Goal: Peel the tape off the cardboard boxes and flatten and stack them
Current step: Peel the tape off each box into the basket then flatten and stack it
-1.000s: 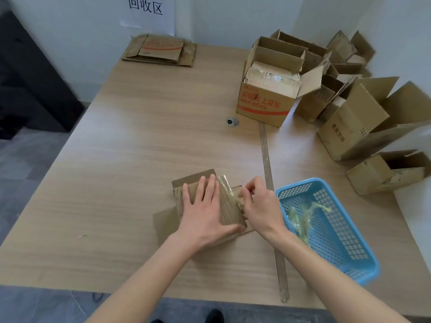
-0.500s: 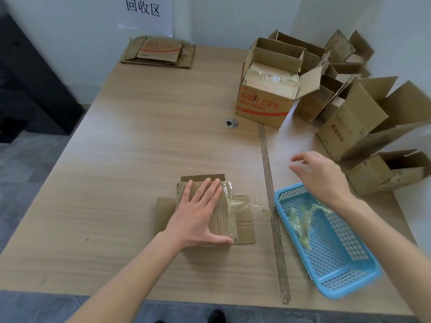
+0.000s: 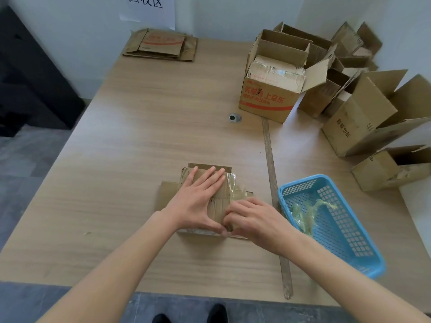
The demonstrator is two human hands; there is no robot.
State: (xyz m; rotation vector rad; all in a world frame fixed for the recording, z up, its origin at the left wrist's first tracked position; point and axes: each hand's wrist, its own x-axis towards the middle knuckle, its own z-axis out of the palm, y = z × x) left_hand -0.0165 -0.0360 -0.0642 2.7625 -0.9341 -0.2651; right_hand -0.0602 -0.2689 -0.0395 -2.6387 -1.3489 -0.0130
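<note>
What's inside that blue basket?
The blue basket holds a crumpled wad of clear, yellowish tape near its left side. Nothing else shows through; the tape hides the mesh floor beneath it.

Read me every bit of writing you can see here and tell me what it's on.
"回收区", top cut off: paper sign on the wall.
"上京东": red print on the open cardboard box; its other red lines are too blurred.
"辜装勿拆", uncertain: tilted box.
Red print on the flattened stack: unreadable.
</note>
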